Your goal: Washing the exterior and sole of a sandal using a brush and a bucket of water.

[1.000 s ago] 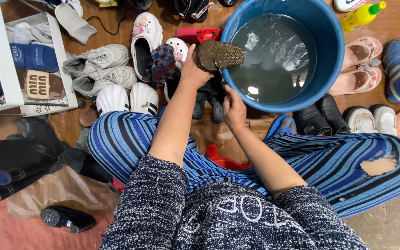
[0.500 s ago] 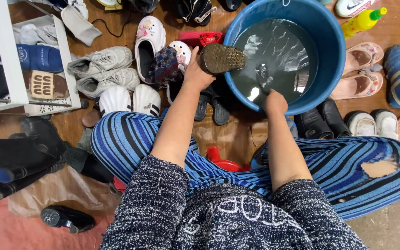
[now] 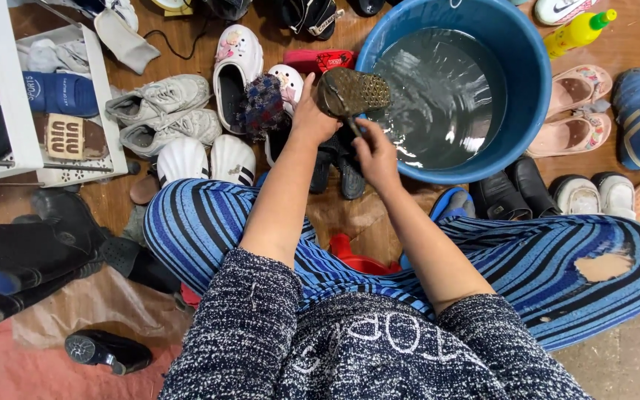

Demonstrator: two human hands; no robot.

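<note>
Gripped sole-up in the left hand [image 3: 311, 118], a dark shoe [image 3: 352, 92] hung over the blue basin's [image 3: 531, 111] near-left rim while the right hand [image 3: 376, 152], fingers closed around a small brush, reached its underside, presumably to scrub

Dark shoe [image 3: 352, 92], studded olive sole up, held beside the blue tub's rim [image 3: 529, 111]

1 head camera, looking steeply down, close over lap.
</note>
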